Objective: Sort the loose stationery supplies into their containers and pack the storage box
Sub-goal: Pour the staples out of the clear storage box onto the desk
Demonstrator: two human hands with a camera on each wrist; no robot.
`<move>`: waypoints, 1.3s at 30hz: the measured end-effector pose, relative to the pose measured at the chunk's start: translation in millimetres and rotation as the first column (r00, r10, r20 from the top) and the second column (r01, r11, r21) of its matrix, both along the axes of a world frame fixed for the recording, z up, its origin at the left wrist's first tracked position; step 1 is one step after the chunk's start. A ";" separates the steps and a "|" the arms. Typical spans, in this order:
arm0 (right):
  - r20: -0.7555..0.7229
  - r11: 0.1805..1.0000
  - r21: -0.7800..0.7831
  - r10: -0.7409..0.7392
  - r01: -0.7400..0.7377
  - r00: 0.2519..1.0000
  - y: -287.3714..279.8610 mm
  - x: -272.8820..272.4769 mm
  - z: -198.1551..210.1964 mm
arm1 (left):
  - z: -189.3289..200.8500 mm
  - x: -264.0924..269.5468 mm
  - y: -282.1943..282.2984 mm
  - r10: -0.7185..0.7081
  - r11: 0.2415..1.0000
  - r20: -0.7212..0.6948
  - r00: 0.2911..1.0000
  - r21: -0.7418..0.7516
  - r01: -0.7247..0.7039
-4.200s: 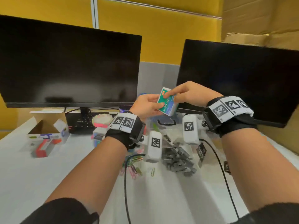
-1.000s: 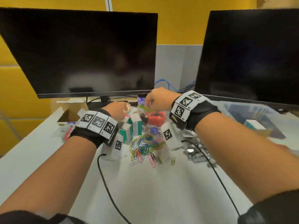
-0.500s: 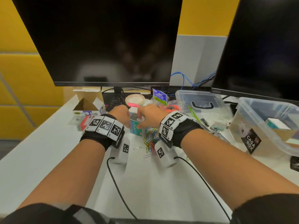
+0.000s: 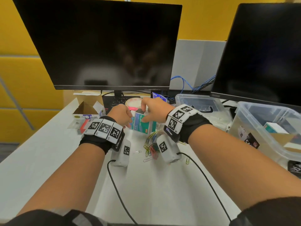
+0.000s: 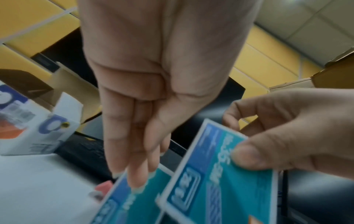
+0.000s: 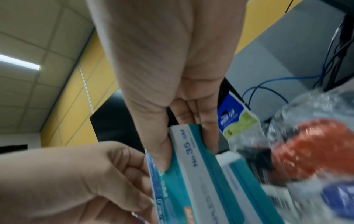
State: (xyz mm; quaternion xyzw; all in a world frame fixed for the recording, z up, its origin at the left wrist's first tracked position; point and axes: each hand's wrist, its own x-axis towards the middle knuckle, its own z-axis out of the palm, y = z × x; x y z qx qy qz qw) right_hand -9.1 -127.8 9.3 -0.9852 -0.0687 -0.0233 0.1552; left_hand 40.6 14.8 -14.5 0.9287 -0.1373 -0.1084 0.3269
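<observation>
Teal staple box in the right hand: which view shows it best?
Right wrist: the teal staple box fills the frame, printed "No. 35", pinched by the right hand. Left wrist shows its blurred face; head shows it small between both hands.

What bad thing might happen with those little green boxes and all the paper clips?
The right hand pinches one teal staple box by its edges only, so it may slip. Another teal box stands right beside it and could topple. The wrist cables hang over the loose paper clips and might scatter them.
</observation>
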 end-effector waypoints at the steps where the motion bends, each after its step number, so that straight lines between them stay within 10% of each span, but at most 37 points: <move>1: 0.027 1.000 0.021 0.000 0.000 1.000 -6.7 -3.5 8.2 | 3.4 -1.5 -5.7 0.002 1.000 0.028 1.000 -0.018 -0.001; 16: 0.166 0.949 0.089 -0.314 0.303 0.935 -187.0 -84.7 105.5 | 67.6 -57.8 -204.8 -0.322 0.870 0.241 0.916 -0.307 0.386; 25: 0.033 0.872 -0.074 -0.482 0.483 0.875 -280.1 -130.7 100.2 | 54.8 -100.4 -304.7 -0.515 0.819 0.293 0.806 -0.110 0.563; 39: -0.320 0.807 -0.247 -0.591 0.537 0.740 -289.8 -126.1 59.0 | 29.0 -98.0 -310.6 -0.615 0.786 0.197 0.764 0.069 0.614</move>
